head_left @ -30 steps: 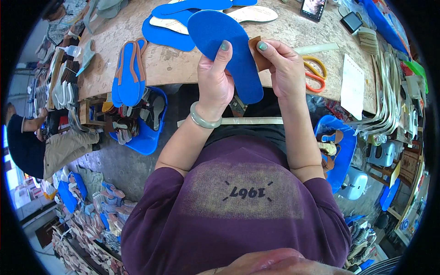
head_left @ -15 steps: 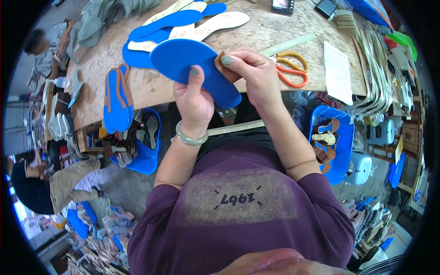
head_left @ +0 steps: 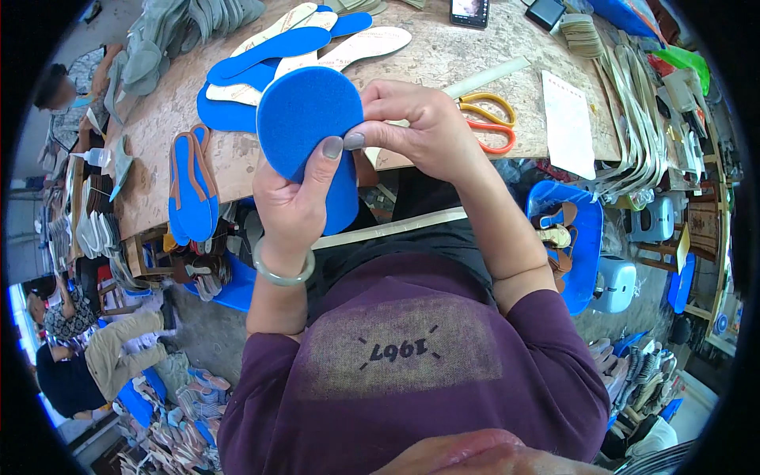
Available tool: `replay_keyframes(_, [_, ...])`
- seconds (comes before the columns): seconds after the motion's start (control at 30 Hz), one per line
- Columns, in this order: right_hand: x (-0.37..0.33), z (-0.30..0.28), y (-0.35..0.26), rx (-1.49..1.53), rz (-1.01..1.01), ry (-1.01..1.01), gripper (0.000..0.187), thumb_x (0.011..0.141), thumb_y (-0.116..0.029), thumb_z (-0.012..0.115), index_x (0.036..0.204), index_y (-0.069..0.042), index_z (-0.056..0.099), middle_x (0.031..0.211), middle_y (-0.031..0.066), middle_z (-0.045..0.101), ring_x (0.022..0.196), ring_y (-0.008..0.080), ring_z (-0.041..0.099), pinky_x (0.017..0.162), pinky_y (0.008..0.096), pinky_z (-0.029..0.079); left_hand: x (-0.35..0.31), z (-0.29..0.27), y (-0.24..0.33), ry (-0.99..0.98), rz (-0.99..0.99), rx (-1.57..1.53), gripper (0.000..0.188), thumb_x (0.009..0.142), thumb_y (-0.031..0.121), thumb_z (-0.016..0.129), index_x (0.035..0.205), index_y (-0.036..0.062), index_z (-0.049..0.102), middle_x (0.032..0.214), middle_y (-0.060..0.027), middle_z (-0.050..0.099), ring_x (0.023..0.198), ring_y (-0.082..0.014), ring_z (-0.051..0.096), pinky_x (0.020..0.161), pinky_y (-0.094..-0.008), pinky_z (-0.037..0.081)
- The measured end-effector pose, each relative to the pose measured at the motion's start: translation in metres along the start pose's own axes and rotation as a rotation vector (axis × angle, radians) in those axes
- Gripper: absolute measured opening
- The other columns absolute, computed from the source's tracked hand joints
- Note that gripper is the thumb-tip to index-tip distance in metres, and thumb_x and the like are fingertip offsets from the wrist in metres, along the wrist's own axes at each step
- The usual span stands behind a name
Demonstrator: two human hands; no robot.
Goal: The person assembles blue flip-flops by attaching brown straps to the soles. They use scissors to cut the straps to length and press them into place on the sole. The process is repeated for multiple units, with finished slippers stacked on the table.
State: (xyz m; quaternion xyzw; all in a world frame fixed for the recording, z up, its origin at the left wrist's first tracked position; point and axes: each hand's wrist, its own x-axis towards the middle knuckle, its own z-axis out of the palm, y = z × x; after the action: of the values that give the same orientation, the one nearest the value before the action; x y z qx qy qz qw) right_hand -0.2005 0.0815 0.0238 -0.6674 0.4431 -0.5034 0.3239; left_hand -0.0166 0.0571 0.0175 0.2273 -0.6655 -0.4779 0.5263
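one blue insole (head_left: 305, 111) is held up over the near edge of the worktop (head_left: 443, 55), round end far. the hands are close together, both clamped on it: the left hand (head_left: 289, 198) grips its near left part, thumb on top, and the right hand (head_left: 427, 131) pinches its right edge. a brown strip (head_left: 366, 170) shows just below the right hand; whether the fingers hold it, i cannot tell. a pale bangle (head_left: 283, 279) circles the left wrist. far left lie overlapping blue and cream insoles (head_left: 273, 54); nearer left, strapped insoles (head_left: 190, 207). to the right are scissors (head_left: 492, 136), a pale strip (head_left: 499, 76) and white paper (head_left: 568, 123); a phone (head_left: 469, 12) lies far off. near right stands a blue tub (head_left: 590, 265).
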Motion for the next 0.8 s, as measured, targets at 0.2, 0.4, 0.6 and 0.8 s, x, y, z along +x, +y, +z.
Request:
replay_keyframes(0.2, [0.020,0.050,0.014,0.337,0.188,0.204,0.018,0.089,-0.015,0.064,0.098,0.000,0.069,0.095,0.0021,0.066,0.082,0.0068,0.058,0.074,0.0211,0.048,0.016,0.014,-0.038,0.150,-0.206,-0.597,0.047,0.098,0.034,0.048,0.125,-0.0046,0.049,0.125,-0.0156,0.055,0.116,-0.0217,0.052,0.102,-0.0356,0.039])
replay_keyframes(0.4, [0.007,0.063,0.022,0.307,0.240,0.273,0.027,0.091,-0.014,0.062,0.115,-0.002,0.065,0.093,0.0038,0.068,0.077,0.0050,0.057,0.068,0.0186,0.047,0.024,-0.008,-0.045,0.224,-0.068,-0.610,0.048,0.098,0.038,0.047,0.128,0.0004,0.046,0.117,-0.0163,0.059,0.111,-0.0216,0.055,0.098,-0.0357,0.042])
replay_keyframes(0.6, [0.005,0.064,0.020,0.271,0.148,0.342,0.020,0.086,-0.011,0.068,0.104,-0.004,0.071,0.086,0.0033,0.070,0.067,0.0024,0.056,0.054,0.0175,0.044,0.022,-0.011,-0.034,0.211,0.008,-0.637,0.050,0.098,0.041,0.044,0.129,0.0017,0.044,0.104,-0.0134,0.060,0.102,-0.0231,0.059,0.093,-0.0371,0.046])
replay_keyframes(0.8, [0.005,0.060,0.012,0.409,0.152,0.352,0.019,0.083,-0.012,0.070,0.100,-0.002,0.072,0.086,0.0053,0.071,0.069,0.0033,0.060,0.053,0.0169,0.043,0.021,-0.016,-0.027,0.200,0.069,-0.666,0.050,0.099,0.042,0.041,0.130,0.0019,0.043,0.100,-0.0118,0.059,0.098,-0.0236,0.060,0.089,-0.0372,0.048])
